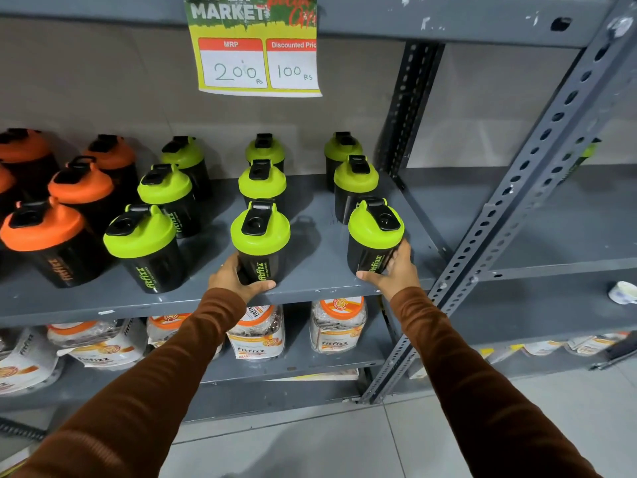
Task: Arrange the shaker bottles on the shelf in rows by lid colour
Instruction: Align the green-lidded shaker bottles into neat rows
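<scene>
Black shaker bottles stand on a grey metal shelf [310, 215]. Three front-to-back rows carry green lids; the orange-lidded ones [43, 232] stand at the left. My left hand [234, 279] grips the base of the front green-lidded bottle in the middle row [260, 236]. My right hand [393, 270] holds the front green-lidded bottle of the right row [375, 232] near the shelf's front edge. Both bottles stand upright on the shelf.
A price sign [256, 53] hangs from the shelf above. Jars and pouches of orange drink powder [256, 334] fill the shelf below. A perforated grey upright [517, 208] rises at the right, with a neighbouring rack behind it and a white cup [622, 292] there.
</scene>
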Demonstrator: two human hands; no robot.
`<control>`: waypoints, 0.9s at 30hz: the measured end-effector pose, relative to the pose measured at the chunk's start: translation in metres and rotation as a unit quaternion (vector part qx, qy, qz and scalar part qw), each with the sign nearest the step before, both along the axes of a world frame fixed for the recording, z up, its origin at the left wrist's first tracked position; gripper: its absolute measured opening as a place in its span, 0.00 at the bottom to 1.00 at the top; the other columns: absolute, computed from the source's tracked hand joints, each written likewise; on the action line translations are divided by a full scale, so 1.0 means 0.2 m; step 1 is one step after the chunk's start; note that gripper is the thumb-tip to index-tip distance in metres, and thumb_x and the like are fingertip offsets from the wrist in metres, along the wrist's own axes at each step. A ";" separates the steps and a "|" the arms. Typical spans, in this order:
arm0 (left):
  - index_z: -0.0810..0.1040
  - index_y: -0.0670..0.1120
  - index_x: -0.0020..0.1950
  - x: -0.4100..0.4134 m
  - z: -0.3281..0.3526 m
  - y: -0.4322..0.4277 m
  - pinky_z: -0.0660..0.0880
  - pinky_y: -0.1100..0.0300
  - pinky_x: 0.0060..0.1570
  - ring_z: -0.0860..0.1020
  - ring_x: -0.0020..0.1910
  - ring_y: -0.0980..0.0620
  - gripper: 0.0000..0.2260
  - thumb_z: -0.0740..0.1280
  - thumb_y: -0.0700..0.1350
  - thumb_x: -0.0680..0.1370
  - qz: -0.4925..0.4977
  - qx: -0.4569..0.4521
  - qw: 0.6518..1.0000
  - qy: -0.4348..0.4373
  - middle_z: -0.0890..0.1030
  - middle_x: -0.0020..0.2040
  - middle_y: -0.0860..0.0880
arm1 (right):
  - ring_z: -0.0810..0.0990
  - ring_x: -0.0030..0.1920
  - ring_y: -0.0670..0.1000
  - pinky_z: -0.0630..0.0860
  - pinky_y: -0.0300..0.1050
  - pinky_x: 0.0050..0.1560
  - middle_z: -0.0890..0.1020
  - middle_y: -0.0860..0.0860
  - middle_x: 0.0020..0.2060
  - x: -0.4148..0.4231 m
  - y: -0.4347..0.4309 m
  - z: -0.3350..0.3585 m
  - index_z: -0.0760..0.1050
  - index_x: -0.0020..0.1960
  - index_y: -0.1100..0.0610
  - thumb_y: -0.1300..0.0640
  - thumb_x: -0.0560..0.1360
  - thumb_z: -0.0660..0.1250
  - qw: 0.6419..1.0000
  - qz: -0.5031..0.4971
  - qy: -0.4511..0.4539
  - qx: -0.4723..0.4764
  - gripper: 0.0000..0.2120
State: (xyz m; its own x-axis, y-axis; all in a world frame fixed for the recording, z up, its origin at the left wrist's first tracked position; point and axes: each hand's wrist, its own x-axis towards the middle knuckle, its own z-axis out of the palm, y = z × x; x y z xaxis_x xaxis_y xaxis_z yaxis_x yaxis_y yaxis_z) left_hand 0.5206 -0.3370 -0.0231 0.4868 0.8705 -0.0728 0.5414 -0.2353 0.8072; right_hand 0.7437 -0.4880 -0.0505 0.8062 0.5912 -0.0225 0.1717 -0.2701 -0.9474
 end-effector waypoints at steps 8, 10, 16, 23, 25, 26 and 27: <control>0.69 0.42 0.62 0.00 0.00 0.00 0.70 0.47 0.60 0.74 0.59 0.39 0.29 0.76 0.46 0.65 0.003 0.002 1.000 -0.001 0.76 0.63 0.41 | 0.72 0.63 0.58 0.70 0.63 0.64 0.74 0.57 0.63 0.01 -0.01 -0.01 0.59 0.65 0.45 0.62 0.54 0.80 1.000 0.011 0.000 0.004 0.47; 0.69 0.41 0.62 0.00 -0.01 0.00 0.70 0.47 0.61 0.74 0.59 0.39 0.30 0.76 0.46 0.64 0.004 0.000 1.000 -0.002 0.76 0.63 0.40 | 0.72 0.63 0.58 0.70 0.62 0.64 0.74 0.57 0.63 0.01 -0.01 -0.01 0.58 0.65 0.47 0.64 0.55 0.80 1.000 0.011 0.001 0.005 0.46; 0.68 0.41 0.63 0.01 -0.02 0.01 0.70 0.47 0.61 0.74 0.60 0.39 0.31 0.76 0.46 0.65 0.005 0.004 1.000 0.001 0.75 0.63 0.40 | 0.71 0.63 0.57 0.69 0.62 0.66 0.73 0.58 0.63 0.02 -0.01 -0.01 0.57 0.68 0.51 0.67 0.57 0.79 0.999 0.028 0.005 0.020 0.47; 0.64 0.43 0.66 -0.02 -0.05 0.03 0.68 0.49 0.63 0.71 0.63 0.41 0.38 0.78 0.46 0.61 -0.040 0.023 0.998 -0.033 0.73 0.66 0.42 | 0.67 0.65 0.52 0.63 0.51 0.70 0.69 0.54 0.63 -0.07 -0.01 0.01 0.52 0.70 0.56 0.67 0.56 0.80 0.998 -0.012 -0.017 0.060 0.52; 0.59 0.45 0.70 -0.05 -0.07 0.04 0.66 0.50 0.67 0.69 0.66 0.44 0.44 0.78 0.47 0.60 -0.052 0.026 0.996 -0.070 0.70 0.68 0.44 | 0.62 0.69 0.53 0.59 0.46 0.71 0.63 0.57 0.69 -0.18 -0.01 0.00 0.51 0.71 0.59 0.66 0.59 0.78 0.992 -0.081 -0.030 0.095 0.50; 0.56 0.46 0.72 -0.07 -0.09 0.03 0.65 0.50 0.68 0.68 0.67 0.45 0.45 0.77 0.47 0.62 -0.045 0.028 0.995 -0.086 0.68 0.69 0.44 | 0.62 0.69 0.55 0.58 0.45 0.70 0.62 0.60 0.69 -0.26 -0.01 -0.01 0.53 0.71 0.61 0.65 0.60 0.78 0.986 -0.119 -0.044 0.106 0.47; 0.55 0.46 0.72 -0.10 -0.10 0.01 0.64 0.51 0.68 0.67 0.68 0.46 0.43 0.76 0.47 0.64 -0.029 0.034 0.994 -0.101 0.68 0.70 0.44 | 0.64 0.68 0.58 0.59 0.46 0.69 0.64 0.62 0.66 -0.34 -0.01 -0.04 0.56 0.69 0.63 0.63 0.61 0.77 0.979 -0.155 -0.070 0.114 0.43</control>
State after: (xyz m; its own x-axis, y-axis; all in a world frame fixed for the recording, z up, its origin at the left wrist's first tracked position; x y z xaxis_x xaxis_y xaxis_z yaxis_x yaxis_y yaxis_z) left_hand 0.5008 -0.3344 -0.0439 0.5352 0.8400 0.0899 0.3542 -0.3198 0.8788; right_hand 0.6762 -0.4903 -0.0588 0.9330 0.2954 0.2055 0.2481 -0.1144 -0.9619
